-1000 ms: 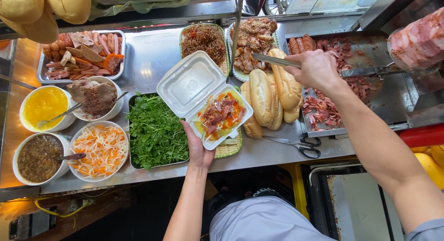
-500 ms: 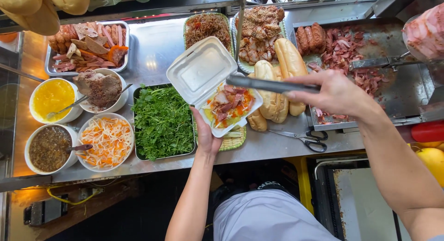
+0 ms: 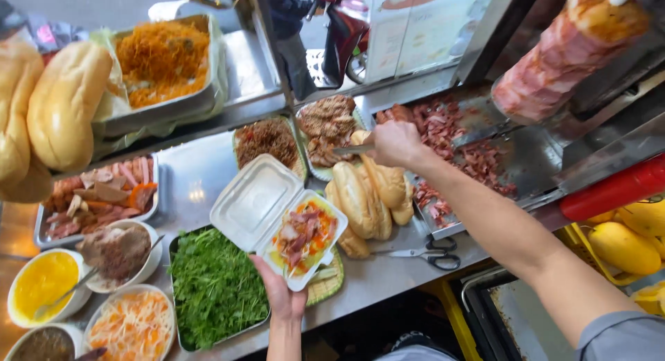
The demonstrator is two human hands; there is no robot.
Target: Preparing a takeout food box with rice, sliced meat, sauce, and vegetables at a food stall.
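Two hands busy | left hand (image 3: 282, 296) cradles open foam box (image 3: 280, 219) above greens tray (image 3: 215, 286), filling already inside | right hand (image 3: 395, 143) clenched on tongs (image 3: 353, 150) at shredded meat plate (image 3: 329, 129) | lid unclosed

Steel counter (image 3: 201, 177) under food trays (image 3: 97, 198)

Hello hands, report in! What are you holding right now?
Left hand holds open foam box of food. Right hand grips tongs over grilled meat tray. Bread rolls lie between.
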